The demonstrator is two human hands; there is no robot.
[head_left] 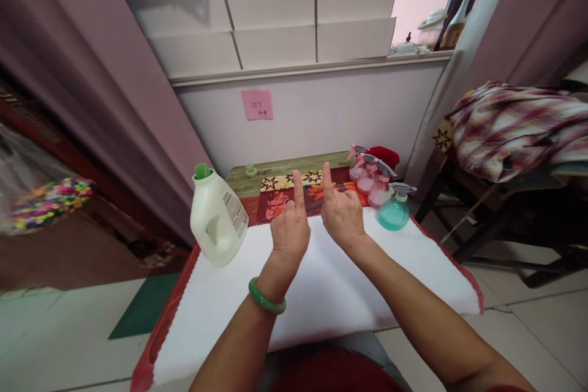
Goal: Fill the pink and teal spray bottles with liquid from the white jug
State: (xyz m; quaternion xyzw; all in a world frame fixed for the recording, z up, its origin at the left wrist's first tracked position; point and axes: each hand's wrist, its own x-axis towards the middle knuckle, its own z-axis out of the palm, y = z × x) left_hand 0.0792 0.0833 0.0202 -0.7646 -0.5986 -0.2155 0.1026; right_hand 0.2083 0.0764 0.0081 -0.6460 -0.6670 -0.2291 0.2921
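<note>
My left hand (291, 226) is raised above the table with its index finger stretched out and its other fingers curled. A green bangle (266, 297) circles that wrist. Close beside it, my right hand (342, 211) also points its index finger up. Both hands hold nothing. To the left of them, a pale green jug (209, 214) with a green spout stands on the white cloth (316, 294). Off to the right are a spray bottle with teal liquid (394, 213) and several spray bottles with pink liquid (379, 194). A small pale green cap (250, 169) lies at the back left.
A patterned red cover (275, 202) shows on the wooden tabletop (239, 182) behind the cloth. A red item (384, 157) sits behind the spray bottles. White boxes (275, 6) are stacked on the sill. At right, a plaid cloth (519, 128) lies heaped over dark furniture.
</note>
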